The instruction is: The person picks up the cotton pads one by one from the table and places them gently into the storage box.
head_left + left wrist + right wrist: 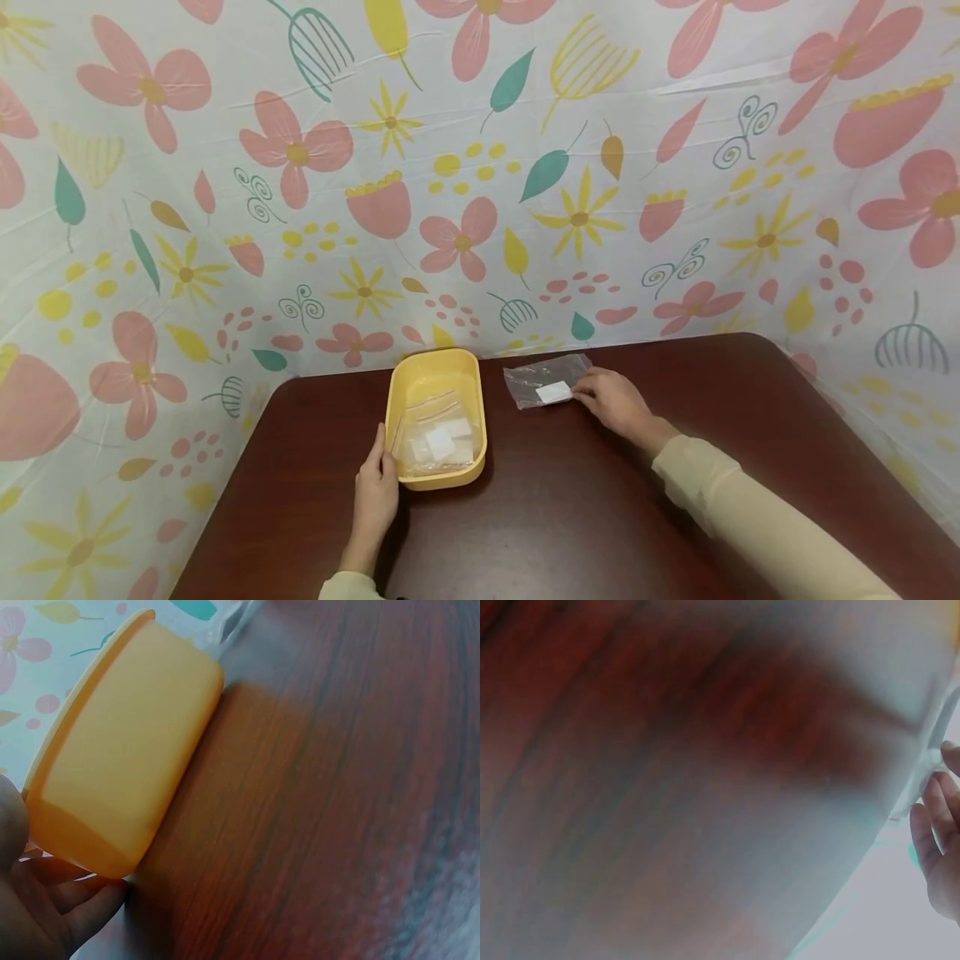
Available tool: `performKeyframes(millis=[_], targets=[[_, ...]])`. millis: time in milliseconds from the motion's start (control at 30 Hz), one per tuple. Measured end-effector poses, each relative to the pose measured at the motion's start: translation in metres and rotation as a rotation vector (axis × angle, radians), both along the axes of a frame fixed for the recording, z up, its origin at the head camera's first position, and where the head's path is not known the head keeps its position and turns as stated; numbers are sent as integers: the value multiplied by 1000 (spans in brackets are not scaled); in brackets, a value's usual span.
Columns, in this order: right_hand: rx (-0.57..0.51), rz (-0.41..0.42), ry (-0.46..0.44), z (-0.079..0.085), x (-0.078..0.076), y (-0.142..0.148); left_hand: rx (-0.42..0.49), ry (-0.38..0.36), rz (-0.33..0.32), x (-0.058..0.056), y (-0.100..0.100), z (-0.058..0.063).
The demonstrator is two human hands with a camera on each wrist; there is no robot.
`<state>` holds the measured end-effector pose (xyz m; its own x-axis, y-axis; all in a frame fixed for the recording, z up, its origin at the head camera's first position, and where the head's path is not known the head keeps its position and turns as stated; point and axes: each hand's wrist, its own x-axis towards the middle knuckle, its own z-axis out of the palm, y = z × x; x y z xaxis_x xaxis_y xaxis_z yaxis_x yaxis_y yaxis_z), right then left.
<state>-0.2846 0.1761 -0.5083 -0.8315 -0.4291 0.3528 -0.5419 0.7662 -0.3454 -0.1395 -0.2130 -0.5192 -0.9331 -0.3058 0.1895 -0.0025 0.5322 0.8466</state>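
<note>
My left hand holds a yellow plastic bin by its near left side. In the left wrist view the thumb lies at the bin's rim and the fingers reach round its lower wall. Inside the bin lie several clear zip bags with white pieces in them. To the right of the bin, a clear plastic bag with a white rectangular piece lies at the table's back. My right hand pinches this bag's right side between thumb and fingertips, beside the white piece.
A dark reddish-brown wooden table with rounded back corners bears the bin and the bag. A white cloth printed with flowers and leaves hangs right behind the table and along both sides.
</note>
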Motion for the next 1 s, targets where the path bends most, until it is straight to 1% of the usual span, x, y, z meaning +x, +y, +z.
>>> performKeyframes(millis=[300, 433, 567, 700, 833, 1000], targets=[[-14, 29, 81, 16, 0, 4, -7, 12, 2, 0, 0, 1], [-34, 60, 149, 24, 0, 5, 7, -7, 1, 1, 0, 1], [-38, 87, 208, 33, 2, 5, 7, -9, -2, 1, 0, 2], [-27, 81, 203, 46, 4, 3, -1, -9, -4, 1, 1, 4], [-40, 79, 208, 57, 7, 3, -7, -3, -6, 1, 3, 5], [-70, 94, 223, 67, 10, 2, -5, -5, -8, 3, 4, 5]])
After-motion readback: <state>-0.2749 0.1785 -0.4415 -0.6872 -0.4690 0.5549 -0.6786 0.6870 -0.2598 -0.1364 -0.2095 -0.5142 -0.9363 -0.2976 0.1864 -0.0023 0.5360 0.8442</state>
